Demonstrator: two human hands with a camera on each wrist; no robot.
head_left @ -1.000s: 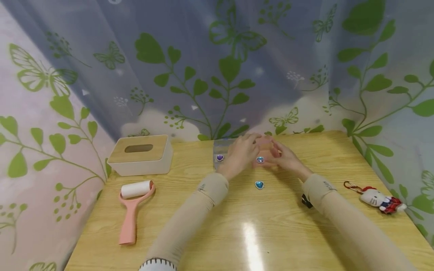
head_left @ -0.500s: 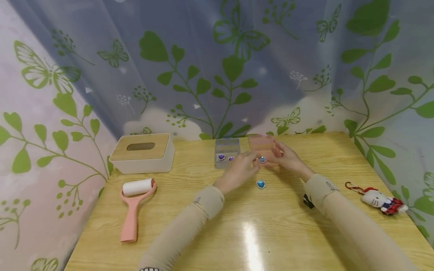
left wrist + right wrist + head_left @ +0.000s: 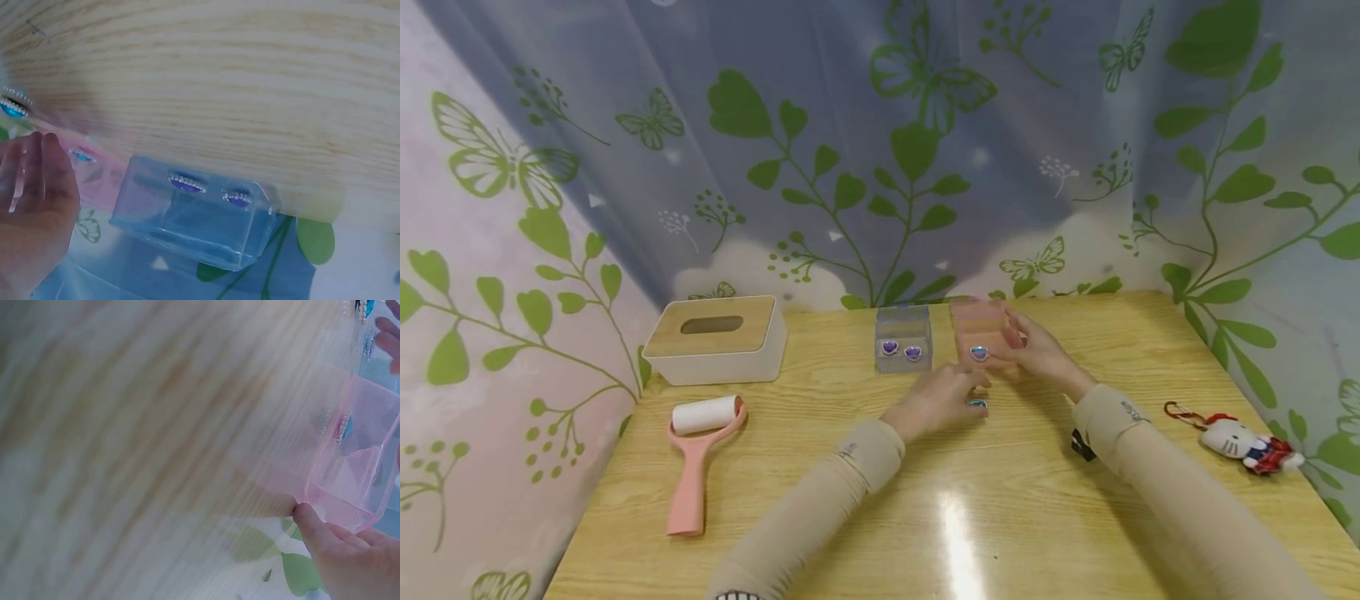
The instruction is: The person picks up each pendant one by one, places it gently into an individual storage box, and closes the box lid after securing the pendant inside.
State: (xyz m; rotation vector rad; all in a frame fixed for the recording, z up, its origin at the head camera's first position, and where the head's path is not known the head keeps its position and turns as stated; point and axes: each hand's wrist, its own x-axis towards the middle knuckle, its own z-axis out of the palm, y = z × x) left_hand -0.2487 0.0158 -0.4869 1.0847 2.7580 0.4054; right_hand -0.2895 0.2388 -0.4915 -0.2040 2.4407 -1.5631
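Observation:
My left hand [image 3: 942, 400] is low over the table, its fingers loosely bent at a blue heart-shaped gem [image 3: 977, 404] with a beaded silver rim. In the left wrist view this gem [image 3: 14, 107] shows just past the fingertips. My right hand [image 3: 1037, 352] holds a clear pink box [image 3: 976, 317] by its right side, the thumb at a corner in the right wrist view. Inside that box lies another blue gem [image 3: 979, 353]. Left of it stands a clear bluish box [image 3: 904, 365], which contains two purple gems [image 3: 913, 353].
A tissue box [image 3: 715, 342] with a wooden lid stands at the back left, a pink-handled lint roller [image 3: 688, 475] in front of it. On the right lies a plush cat keychain [image 3: 1247, 443]. A patterned curtain [image 3: 820, 167] hangs behind the table [image 3: 820, 358].
My left hand has come back from the boxes toward the blue gem on the table, uncovering both purple gems. The right hand stays on the pink box.

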